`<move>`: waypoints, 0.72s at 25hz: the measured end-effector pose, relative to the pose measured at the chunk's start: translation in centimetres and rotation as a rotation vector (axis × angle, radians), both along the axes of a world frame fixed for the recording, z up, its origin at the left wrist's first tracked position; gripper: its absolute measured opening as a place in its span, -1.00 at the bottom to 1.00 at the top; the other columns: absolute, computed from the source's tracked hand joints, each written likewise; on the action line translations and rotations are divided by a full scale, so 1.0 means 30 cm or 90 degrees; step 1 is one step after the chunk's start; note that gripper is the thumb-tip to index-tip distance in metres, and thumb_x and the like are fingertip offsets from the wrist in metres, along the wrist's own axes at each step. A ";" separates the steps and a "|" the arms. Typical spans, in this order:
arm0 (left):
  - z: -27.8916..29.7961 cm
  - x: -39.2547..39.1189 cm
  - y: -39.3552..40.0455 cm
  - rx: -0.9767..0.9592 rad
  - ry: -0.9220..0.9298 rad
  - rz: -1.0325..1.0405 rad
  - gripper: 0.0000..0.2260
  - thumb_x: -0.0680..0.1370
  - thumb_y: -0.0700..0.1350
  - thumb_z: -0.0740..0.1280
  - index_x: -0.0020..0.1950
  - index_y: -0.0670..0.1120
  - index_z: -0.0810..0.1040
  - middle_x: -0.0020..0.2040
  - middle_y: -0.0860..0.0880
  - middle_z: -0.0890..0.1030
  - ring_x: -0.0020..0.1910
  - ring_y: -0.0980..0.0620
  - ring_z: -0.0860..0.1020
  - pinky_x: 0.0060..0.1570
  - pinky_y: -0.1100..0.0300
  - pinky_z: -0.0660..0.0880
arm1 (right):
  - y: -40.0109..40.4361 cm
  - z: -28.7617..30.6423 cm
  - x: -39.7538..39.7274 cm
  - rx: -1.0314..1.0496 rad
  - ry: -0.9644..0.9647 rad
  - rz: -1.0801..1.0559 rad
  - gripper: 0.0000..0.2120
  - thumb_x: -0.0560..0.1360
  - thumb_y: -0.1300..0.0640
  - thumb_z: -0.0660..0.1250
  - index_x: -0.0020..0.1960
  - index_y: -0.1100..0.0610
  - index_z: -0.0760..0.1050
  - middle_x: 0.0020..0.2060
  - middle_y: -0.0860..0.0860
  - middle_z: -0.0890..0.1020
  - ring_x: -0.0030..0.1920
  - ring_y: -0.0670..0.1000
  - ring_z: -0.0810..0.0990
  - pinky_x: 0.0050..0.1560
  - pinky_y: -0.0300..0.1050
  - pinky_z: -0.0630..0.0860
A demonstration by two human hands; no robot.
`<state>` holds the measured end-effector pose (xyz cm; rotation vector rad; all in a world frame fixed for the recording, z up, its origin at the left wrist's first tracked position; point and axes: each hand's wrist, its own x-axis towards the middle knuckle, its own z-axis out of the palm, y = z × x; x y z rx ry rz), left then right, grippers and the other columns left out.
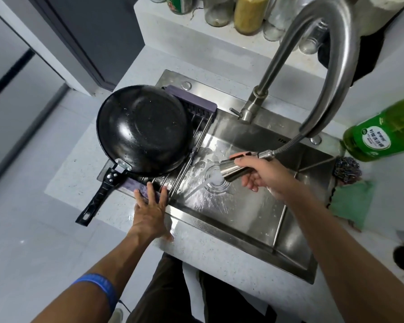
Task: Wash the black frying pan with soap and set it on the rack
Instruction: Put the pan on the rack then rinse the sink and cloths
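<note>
The black frying pan [142, 129] lies upside down and wet on the purple-edged rack [203, 106] over the left end of the sink, its handle [96, 199] sticking out toward me past the counter edge. My left hand [151, 210] rests flat with spread fingers on the rack's near bar and the sink rim. My right hand [261, 174] grips the pull-out spray head [233, 169] of the faucet; water runs from it onto the drain. A green soap bottle [383, 134] stands at the right of the sink.
The steel sink [254, 220] is wet. The tall curved faucet [324, 54] arches over its back edge. A steel scourer [346, 167] and a green cloth [350, 201] lie on the right rim. Jars and bottles [250, 15] crowd the raised ledge behind.
</note>
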<state>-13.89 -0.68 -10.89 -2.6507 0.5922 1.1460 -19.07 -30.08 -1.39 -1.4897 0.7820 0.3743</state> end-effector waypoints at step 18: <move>0.001 0.005 0.000 -0.003 0.010 0.008 0.30 0.20 0.24 0.57 0.52 0.07 -0.41 0.48 -0.17 -0.47 0.44 -0.42 -0.34 0.45 -0.16 0.10 | -0.063 0.011 0.000 -0.251 -0.064 -0.055 -0.92 0.51 0.11 0.42 -0.09 0.11 0.65 -0.53 -0.07 0.60 -0.54 -0.13 0.50 -0.54 -0.30 0.38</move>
